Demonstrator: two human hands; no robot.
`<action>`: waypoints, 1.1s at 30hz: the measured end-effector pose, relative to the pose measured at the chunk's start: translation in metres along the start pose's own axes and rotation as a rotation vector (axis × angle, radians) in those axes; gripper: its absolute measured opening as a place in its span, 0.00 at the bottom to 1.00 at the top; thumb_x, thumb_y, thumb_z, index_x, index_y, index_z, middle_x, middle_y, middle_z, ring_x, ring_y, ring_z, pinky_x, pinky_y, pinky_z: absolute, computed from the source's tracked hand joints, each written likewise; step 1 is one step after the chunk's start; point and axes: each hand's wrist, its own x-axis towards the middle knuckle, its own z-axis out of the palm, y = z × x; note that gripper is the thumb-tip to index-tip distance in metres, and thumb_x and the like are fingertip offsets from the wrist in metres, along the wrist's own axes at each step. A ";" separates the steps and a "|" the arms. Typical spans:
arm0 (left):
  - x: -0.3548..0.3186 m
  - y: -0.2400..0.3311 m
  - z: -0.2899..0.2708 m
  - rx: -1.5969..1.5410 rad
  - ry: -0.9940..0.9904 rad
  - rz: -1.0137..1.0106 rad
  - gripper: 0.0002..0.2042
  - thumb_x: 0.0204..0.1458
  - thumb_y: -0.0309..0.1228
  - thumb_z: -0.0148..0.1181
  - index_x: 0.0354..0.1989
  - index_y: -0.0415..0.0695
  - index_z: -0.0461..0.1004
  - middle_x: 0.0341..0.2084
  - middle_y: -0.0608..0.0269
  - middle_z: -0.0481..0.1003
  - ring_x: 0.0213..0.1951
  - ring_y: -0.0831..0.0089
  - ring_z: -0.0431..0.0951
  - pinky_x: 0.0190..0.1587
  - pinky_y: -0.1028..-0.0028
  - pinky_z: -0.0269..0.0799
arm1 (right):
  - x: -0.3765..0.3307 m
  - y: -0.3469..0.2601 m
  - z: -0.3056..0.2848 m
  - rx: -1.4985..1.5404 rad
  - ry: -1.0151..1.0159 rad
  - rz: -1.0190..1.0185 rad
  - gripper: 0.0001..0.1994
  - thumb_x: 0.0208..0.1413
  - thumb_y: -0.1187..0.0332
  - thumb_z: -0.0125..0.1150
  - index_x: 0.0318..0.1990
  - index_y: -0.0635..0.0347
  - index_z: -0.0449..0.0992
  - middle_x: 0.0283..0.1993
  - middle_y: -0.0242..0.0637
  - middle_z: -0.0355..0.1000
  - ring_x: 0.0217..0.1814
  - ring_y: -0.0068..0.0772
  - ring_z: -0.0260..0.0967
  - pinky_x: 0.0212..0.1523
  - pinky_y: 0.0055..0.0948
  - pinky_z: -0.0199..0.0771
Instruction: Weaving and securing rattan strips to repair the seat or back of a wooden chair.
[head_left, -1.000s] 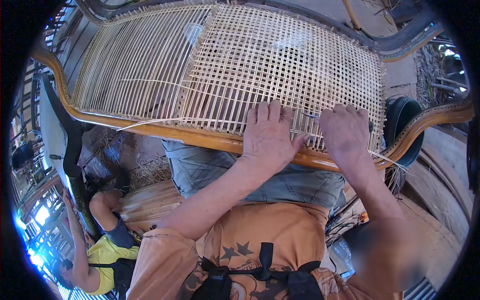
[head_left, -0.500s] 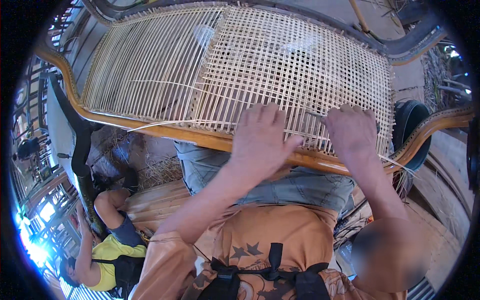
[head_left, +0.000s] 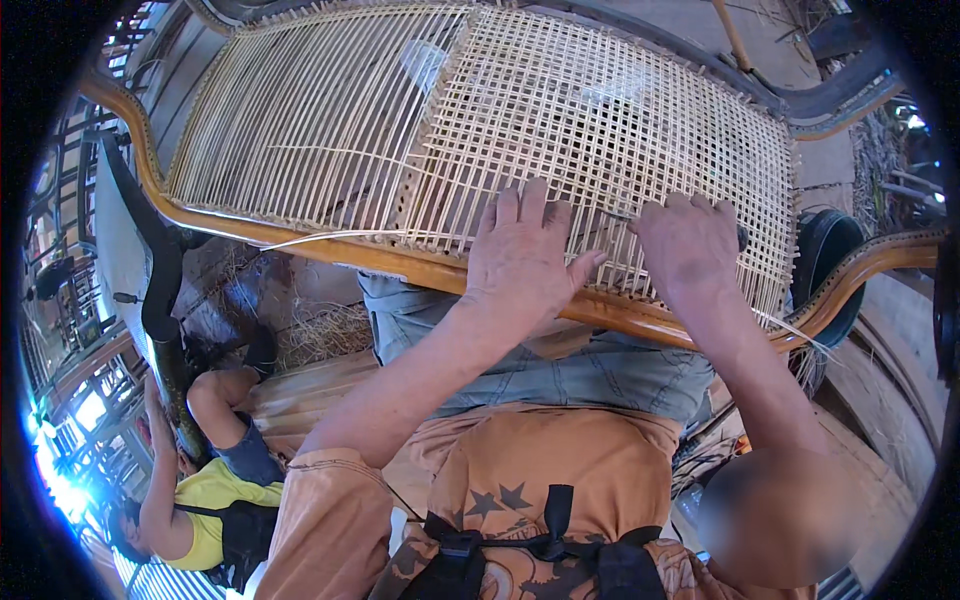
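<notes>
A pale woven cane panel [head_left: 560, 110] spans a curved, varnished wooden frame [head_left: 390, 264] across my lap. Its right part is an open grid; the left part has mostly strands running one way. My left hand [head_left: 520, 255] lies on the weave near the frame's close edge, palm down, fingers outstretched and thumb apart. To its right, my right hand [head_left: 688, 250] is curled over the weave around a thin pointed tool [head_left: 618, 216], like an awl. The tool's tip points left among the strands; its dark rear end shows beyond the hand. A loose cane strip [head_left: 330, 239] lies along the frame.
At the lower left sits another person in a yellow shirt [head_left: 205, 500], near a dark curved wooden piece [head_left: 150, 240]. A dark bucket [head_left: 830, 235] stands behind the frame's right end. Straw scraps [head_left: 325, 335] litter the floor.
The view has shifted a little. Against the weave, my right hand and the tool have moved slightly left. My left hand's fingers have slid a bit farther onto the panel.
</notes>
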 end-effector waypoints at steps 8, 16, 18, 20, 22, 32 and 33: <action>0.004 -0.008 -0.009 -0.118 0.040 0.043 0.24 0.49 0.44 0.58 0.48 0.38 0.70 0.49 0.52 0.65 0.51 0.54 0.65 0.53 0.58 0.64 | 0.014 0.004 -0.003 -0.056 -0.018 -0.037 0.07 0.50 0.66 0.54 0.30 0.54 0.77 0.32 0.37 0.74 0.41 0.38 0.71 0.46 0.41 0.61; 0.001 -0.123 -0.052 0.249 0.210 0.013 0.16 0.47 0.38 0.60 0.43 0.43 0.74 0.39 0.58 0.73 0.44 0.60 0.72 0.47 0.61 0.65 | -0.016 0.016 -0.026 0.763 -0.153 0.140 0.08 0.55 0.71 0.50 0.40 0.65 0.69 0.29 0.44 0.69 0.29 0.39 0.70 0.32 0.34 0.70; 0.003 -0.130 -0.059 0.196 0.118 -0.006 0.17 0.47 0.37 0.61 0.44 0.42 0.73 0.37 0.56 0.74 0.42 0.59 0.73 0.46 0.61 0.65 | -0.021 0.014 -0.040 1.109 -0.154 0.109 0.10 0.55 0.70 0.52 0.42 0.65 0.69 0.28 0.43 0.67 0.28 0.35 0.69 0.32 0.32 0.69; 0.008 -0.136 -0.060 0.291 0.145 0.043 0.13 0.46 0.39 0.62 0.36 0.44 0.77 0.30 0.61 0.75 0.39 0.61 0.73 0.42 0.62 0.65 | -0.017 0.017 -0.041 1.685 -0.259 0.047 0.15 0.55 0.66 0.56 0.46 0.64 0.68 0.27 0.39 0.66 0.28 0.25 0.67 0.32 0.30 0.67; 0.014 -0.139 -0.062 0.250 0.097 0.037 0.12 0.46 0.39 0.62 0.33 0.44 0.76 0.28 0.61 0.75 0.36 0.61 0.74 0.41 0.62 0.65 | -0.004 0.017 -0.030 1.329 -0.404 0.080 0.15 0.55 0.65 0.57 0.47 0.63 0.68 0.28 0.39 0.67 0.28 0.28 0.67 0.33 0.31 0.68; 0.015 -0.149 -0.044 -0.181 0.100 -0.166 0.12 0.51 0.35 0.60 0.25 0.39 0.69 0.19 0.54 0.70 0.23 0.59 0.72 0.27 0.65 0.67 | 0.045 0.027 -0.037 1.133 -0.996 -0.019 0.14 0.53 0.61 0.59 0.43 0.58 0.76 0.27 0.38 0.72 0.28 0.28 0.71 0.33 0.29 0.71; 0.016 -0.147 -0.044 -0.180 0.089 -0.163 0.12 0.51 0.35 0.60 0.25 0.39 0.69 0.19 0.54 0.70 0.23 0.59 0.72 0.27 0.65 0.67 | 0.050 0.031 -0.034 1.143 -1.000 -0.014 0.14 0.53 0.61 0.59 0.43 0.58 0.76 0.27 0.38 0.72 0.28 0.28 0.71 0.33 0.29 0.71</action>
